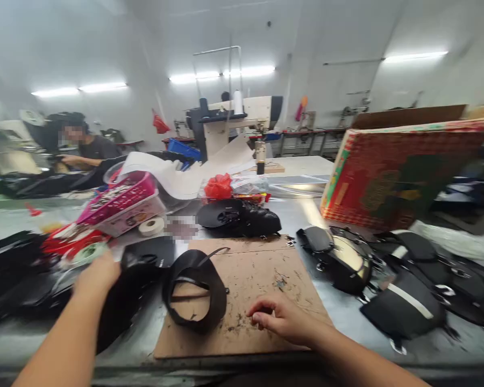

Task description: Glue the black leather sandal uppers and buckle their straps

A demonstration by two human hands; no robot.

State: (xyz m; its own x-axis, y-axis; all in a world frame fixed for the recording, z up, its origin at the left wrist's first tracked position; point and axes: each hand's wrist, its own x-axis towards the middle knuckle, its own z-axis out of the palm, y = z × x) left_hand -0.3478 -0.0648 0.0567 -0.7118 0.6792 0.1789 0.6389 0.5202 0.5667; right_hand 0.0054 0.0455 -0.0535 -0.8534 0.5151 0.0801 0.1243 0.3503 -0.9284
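My left hand [98, 275] reaches to the left over a pile of black leather pieces [143, 258]; its back faces me and its fingers are hidden. My right hand [280, 318] rests on a brown cardboard board [258, 269], fingers curled in loosely with nothing visible in them. A curved black leather piece with a strap [196, 290] lies on the board between my two hands.
Finished black bags [347, 260] lie at the right, more black pieces [237, 217] behind the board. A pink basket [121, 196], tape roll [151, 226], red patterned box [395, 177] and sewing machine [234, 121] stand behind. A person sits at the far left.
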